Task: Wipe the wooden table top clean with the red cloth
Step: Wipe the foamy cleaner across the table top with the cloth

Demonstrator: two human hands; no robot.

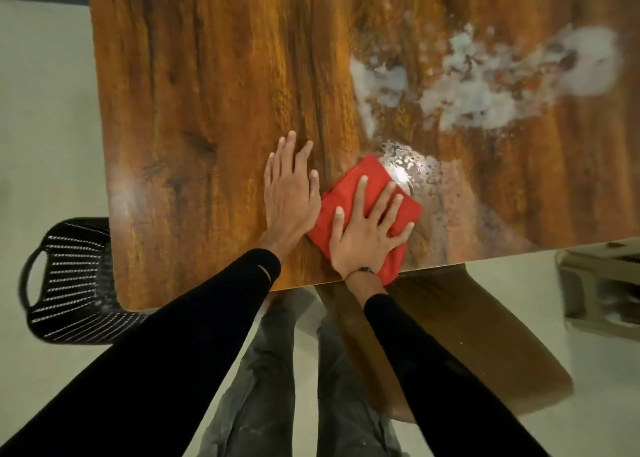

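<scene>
The red cloth [367, 211] lies folded on the wooden bench [214, 93], close to its near edge, with one corner reaching that edge. The right hand [369, 233] rests flat on top of the cloth, palm down and fingers spread wide, covering the cloth's near half; it presses on the fabric rather than grasping it, and a thin dark band circles the wrist. The left hand [291, 190] lies flat on the bare wood just to the left of the cloth, fingers extended and held loosely together, nothing in it; the thumb side of this hand touches or nearly touches the cloth's left edge (which of the two cannot be told).

Just beyond the cloth's far corner sits a glistening wet patch [407, 166]. Farther off, toward the right side of the bench, a broad white foamy smear [491, 76] spreads across the wood.

Both arms wear black sleeves [194, 321]. A black slatted chair [72, 280] stands at the bench's left near corner.
</scene>
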